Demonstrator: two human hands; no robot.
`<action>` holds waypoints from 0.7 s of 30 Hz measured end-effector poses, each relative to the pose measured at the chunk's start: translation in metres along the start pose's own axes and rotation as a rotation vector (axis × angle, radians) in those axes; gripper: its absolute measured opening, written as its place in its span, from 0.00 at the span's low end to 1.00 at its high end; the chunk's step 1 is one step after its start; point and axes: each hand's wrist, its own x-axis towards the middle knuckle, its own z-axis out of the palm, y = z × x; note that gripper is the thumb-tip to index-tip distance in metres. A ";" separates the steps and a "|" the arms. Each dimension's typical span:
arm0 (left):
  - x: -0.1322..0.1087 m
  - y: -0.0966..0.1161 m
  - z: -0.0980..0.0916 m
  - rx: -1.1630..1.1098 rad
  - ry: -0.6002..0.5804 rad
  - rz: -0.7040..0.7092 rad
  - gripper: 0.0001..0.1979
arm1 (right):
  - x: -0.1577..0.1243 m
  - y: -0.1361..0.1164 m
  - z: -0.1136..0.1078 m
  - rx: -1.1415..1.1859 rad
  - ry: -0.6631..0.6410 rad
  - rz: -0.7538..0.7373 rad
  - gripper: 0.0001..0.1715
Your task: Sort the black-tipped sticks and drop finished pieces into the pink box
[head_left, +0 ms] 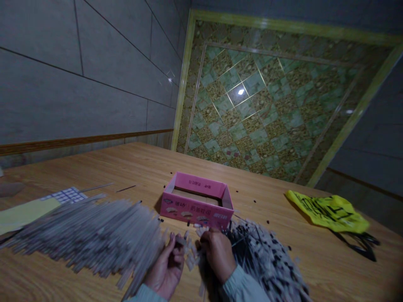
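Note:
In front of me my left hand (168, 264) is closed, thumb against the fingers, with a small greyish translucent piece (181, 240) at the fingertips. My right hand (217, 251) is curled in a pinch just right of it; its fingertips are turned away, so I cannot make out what they hold. Small clear plastic bits (190, 261) lie between the hands. Left of them spreads a pile of long thin translucent tubes (103, 235). By my right forearm is a heap of tubes with black ends (261, 256).
A pink open cardboard box (195, 208) stands just beyond my hands. On the right lies a yellow plastic bag (329, 212) with black print and black straps. A yellow and checked sheet (37, 212) lies at the left. Small black bits are scattered on the wooden table (126, 163).

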 end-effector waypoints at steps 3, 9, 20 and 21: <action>0.000 -0.001 -0.001 0.014 -0.001 0.008 0.05 | 0.011 -0.001 0.002 -0.011 -0.060 -0.047 0.09; -0.002 0.000 0.003 0.011 0.027 0.009 0.05 | 0.020 -0.003 0.000 0.007 -0.131 -0.116 0.08; -0.003 -0.004 0.003 0.157 0.074 0.133 0.02 | -0.014 -0.012 -0.006 0.795 0.112 -0.028 0.04; -0.003 -0.005 0.002 0.183 0.072 0.152 0.02 | -0.021 -0.014 -0.005 1.028 0.113 0.008 0.06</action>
